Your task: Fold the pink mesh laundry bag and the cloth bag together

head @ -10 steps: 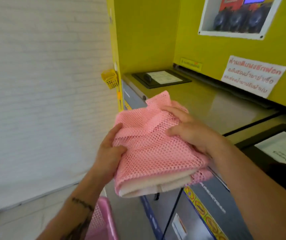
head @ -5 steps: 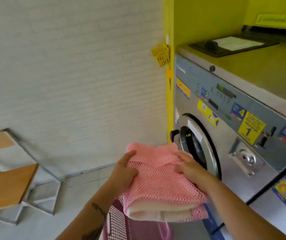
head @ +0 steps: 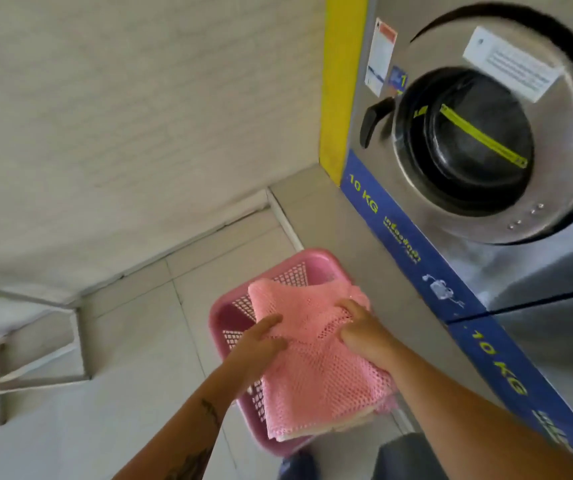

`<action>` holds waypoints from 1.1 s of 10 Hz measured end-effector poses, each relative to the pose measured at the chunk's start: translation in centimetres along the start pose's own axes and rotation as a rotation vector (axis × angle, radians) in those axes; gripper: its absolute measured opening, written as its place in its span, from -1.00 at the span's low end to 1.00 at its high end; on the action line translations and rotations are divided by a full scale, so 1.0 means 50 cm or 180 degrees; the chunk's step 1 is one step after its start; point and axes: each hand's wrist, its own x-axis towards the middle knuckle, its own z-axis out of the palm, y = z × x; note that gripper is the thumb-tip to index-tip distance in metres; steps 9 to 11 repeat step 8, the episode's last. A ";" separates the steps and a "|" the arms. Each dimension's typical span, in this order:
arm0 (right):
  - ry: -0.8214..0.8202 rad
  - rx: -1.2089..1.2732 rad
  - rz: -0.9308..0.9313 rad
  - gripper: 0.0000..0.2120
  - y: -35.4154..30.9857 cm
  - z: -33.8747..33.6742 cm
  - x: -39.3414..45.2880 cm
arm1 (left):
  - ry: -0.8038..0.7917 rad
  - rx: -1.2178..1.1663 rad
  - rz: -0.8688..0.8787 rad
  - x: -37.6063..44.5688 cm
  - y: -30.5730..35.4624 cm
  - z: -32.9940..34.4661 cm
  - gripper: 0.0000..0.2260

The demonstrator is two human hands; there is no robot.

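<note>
The pink mesh laundry bag (head: 316,368) is folded into a flat bundle. A pale edge of the cloth bag (head: 307,434) peeks out along its near side. My left hand (head: 259,344) grips the bundle's left edge with the thumb on top. My right hand (head: 364,332) holds the right edge, fingers pressed into the mesh. The bundle hangs just above a pink plastic laundry basket (head: 222,317) on the floor.
A steel front-loading washing machine (head: 493,140) with a shut round door stands to the right, its blue "10 KG" strip (head: 399,230) low down. A white wall runs on the left. A metal-framed bench (head: 35,344) stands at the far left on the tiled floor.
The view has dropped from the machine top to the floor. Both hands have carried the folded bundle down, over the pink basket, keeping the same grip.
</note>
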 end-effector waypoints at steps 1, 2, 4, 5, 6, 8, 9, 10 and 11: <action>-0.0096 -0.0132 0.0245 -0.39 0.045 0.056 0.079 | -0.0022 0.0039 -0.0210 0.096 -0.071 -0.006 -0.58; -0.0308 -0.0207 0.0376 -0.37 0.103 0.108 0.179 | -0.0024 0.0140 -0.0334 0.216 -0.154 0.001 -0.58; -0.0378 -0.0157 0.0377 -0.33 0.226 0.203 0.380 | 0.0072 0.0386 -0.0205 0.417 -0.295 0.015 -0.53; -0.0576 -0.0457 0.0302 -0.25 0.264 0.231 0.448 | 0.0189 0.0615 -0.0154 0.467 -0.328 0.026 -0.48; -0.0535 -0.0727 0.0271 -0.23 0.292 0.230 0.478 | 0.0363 0.0987 -0.0298 0.476 -0.346 0.035 -0.51; -0.0538 -0.0681 -0.0053 -0.49 0.231 0.186 0.401 | 0.0444 0.1394 -0.0069 0.401 -0.309 0.034 -0.62; -0.0538 -0.0681 -0.0053 -0.49 0.231 0.186 0.401 | 0.0444 0.1394 -0.0069 0.401 -0.309 0.034 -0.62; -0.0538 -0.0681 -0.0053 -0.49 0.231 0.186 0.401 | 0.0444 0.1394 -0.0069 0.401 -0.309 0.034 -0.62; -0.0538 -0.0681 -0.0053 -0.49 0.231 0.186 0.401 | 0.0444 0.1394 -0.0069 0.401 -0.309 0.034 -0.62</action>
